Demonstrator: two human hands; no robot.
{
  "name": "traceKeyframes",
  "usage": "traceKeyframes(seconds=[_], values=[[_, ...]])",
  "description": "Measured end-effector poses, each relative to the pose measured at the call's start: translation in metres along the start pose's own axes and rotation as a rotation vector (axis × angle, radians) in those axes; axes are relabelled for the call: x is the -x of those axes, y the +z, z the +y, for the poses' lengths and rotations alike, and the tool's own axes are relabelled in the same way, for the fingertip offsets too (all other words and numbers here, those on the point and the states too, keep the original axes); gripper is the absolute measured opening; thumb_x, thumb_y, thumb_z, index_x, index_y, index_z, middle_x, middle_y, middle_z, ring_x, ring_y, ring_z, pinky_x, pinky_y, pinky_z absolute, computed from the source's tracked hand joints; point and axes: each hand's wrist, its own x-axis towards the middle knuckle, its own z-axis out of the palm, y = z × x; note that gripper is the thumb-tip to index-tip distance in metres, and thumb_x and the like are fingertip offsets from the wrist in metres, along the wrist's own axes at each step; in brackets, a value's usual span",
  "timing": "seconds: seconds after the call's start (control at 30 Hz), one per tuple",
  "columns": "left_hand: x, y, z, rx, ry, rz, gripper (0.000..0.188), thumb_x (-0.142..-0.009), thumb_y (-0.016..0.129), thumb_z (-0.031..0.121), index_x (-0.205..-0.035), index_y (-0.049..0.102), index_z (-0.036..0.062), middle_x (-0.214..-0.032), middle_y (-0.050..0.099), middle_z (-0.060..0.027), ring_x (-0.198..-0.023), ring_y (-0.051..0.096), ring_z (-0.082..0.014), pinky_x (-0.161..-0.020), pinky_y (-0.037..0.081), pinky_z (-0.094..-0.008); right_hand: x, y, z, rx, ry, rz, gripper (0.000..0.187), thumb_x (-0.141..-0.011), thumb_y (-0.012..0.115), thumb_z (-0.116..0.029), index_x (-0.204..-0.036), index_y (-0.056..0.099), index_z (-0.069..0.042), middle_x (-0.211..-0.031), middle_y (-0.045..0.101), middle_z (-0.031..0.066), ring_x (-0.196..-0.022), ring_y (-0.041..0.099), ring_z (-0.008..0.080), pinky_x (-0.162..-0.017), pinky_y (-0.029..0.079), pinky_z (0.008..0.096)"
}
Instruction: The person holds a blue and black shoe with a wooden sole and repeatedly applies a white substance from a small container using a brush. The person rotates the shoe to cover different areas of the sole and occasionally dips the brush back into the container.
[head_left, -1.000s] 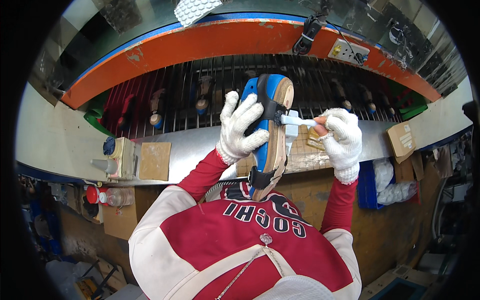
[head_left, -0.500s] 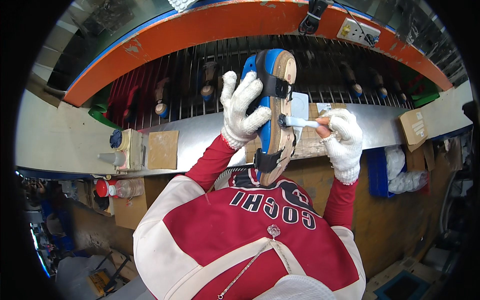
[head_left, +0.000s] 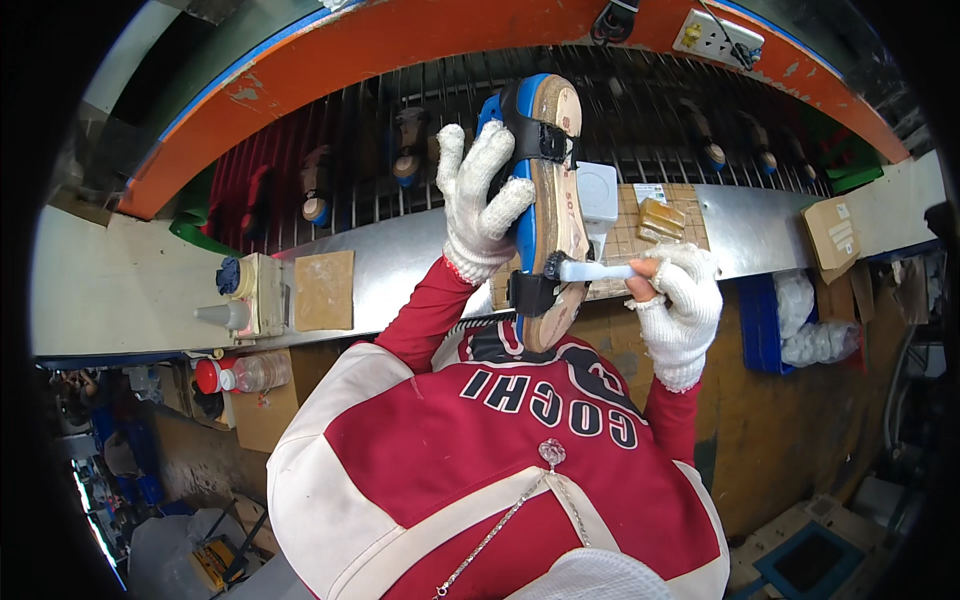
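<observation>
A sandal point(head_left: 560, 215) with black straps and a tan sole sits on a blue last, held nearly upright in front of me with the sole turned right. My left hand point(head_left: 475, 210), in a white knit glove, supports it from the left, its thumb against the blue side and several fingers spread behind. My right hand point(head_left: 682, 310), gloved with bare fingertips showing, pinches the pale handle of a small brush point(head_left: 597, 271). The brush's dark bristles touch the sole's edge beside the lower strap point(head_left: 533, 293).
Beyond the metal ledge point(head_left: 400, 235), a rack of rods point(head_left: 450, 110) carries several shoes on lasts. A cutting board point(head_left: 690, 205) bears an amber block point(head_left: 661, 220), near a white square container point(head_left: 598, 190). At left are a cardboard piece point(head_left: 324, 290) and a beige holder point(head_left: 266, 300); at right, a blue crate point(head_left: 760, 325).
The brush has slid along the sole edge from its middle toward the lower strap. My right hand has come down with it, uncovering the amber block. The sandal has tilted slightly.
</observation>
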Motion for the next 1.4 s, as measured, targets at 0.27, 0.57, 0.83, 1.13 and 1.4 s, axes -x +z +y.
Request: traceKeyframes(seconds=[0.27, 0.57, 0.83, 1.13, 1.4], values=[[0.011, 0.002, 0.009, -0.035, -0.104, -0.022, 0.059, -0.074, 0.081, 0.019, -0.126, 0.053, 0.0241, -0.140, 0.052, -0.0189, -0.128, 0.055, -0.0366, -0.115, 0.024, -0.0632, 0.004, 0.027, 0.012, -0.337, 0.399, 0.074, 0.012, -0.086, 0.074, -0.007, -0.096, 0.072, 0.000, -0.083, 0.060, 0.0036, -0.074, 0.055, 0.0110, -0.063, 0.044, 0.0255], [0.033, -0.012, 0.007, -0.225, -0.219, -0.087, 0.070, -0.064, 0.086, 0.021, -0.128, 0.058, 0.0221, -0.137, 0.055, -0.0174, -0.124, 0.057, -0.0348, -0.112, 0.025, -0.0597, 0.035, 0.026, -0.023, -0.643, 0.679, -0.093, 0.016, -0.093, 0.070, -0.010, -0.099, 0.070, 0.004, -0.091, 0.059, 0.0021, -0.073, 0.053, 0.0066, -0.061, 0.044, 0.0224], [0.038, -0.024, 0.011, -0.248, -0.279, -0.162, 0.073, -0.062, 0.087, 0.023, -0.129, 0.060, 0.0252, -0.138, 0.055, -0.0171, -0.122, 0.059, -0.0355, -0.114, 0.024, -0.0602, 0.026, 0.041, -0.024, -0.357, 0.529, -0.028, 0.017, -0.089, 0.075, -0.012, -0.100, 0.073, 0.001, -0.090, 0.061, 0.0046, -0.075, 0.055, 0.0109, -0.064, 0.045, 0.0252], [0.035, -0.039, 0.000, -0.280, -0.263, -0.173, 0.073, -0.061, 0.087, 0.022, -0.129, 0.060, 0.0252, -0.134, 0.057, -0.0180, -0.116, 0.062, -0.0364, -0.106, 0.031, -0.0619, 0.005, 0.052, -0.011, -0.139, 0.197, 0.017, 0.015, -0.082, 0.079, -0.008, -0.096, 0.075, -0.002, -0.089, 0.065, 0.0071, -0.083, 0.059, 0.0198, -0.078, 0.047, 0.0317], [0.033, -0.045, -0.005, -0.256, -0.248, -0.201, 0.072, -0.062, 0.085, 0.021, -0.129, 0.058, 0.0234, -0.128, 0.060, -0.0182, -0.109, 0.065, -0.0346, -0.095, 0.037, -0.0604, 0.015, 0.041, -0.006, -0.331, 0.335, -0.181, 0.015, -0.084, 0.077, -0.007, -0.096, 0.073, 0.000, -0.086, 0.062, 0.0050, -0.077, 0.057, 0.0136, -0.067, 0.045, 0.0269]])
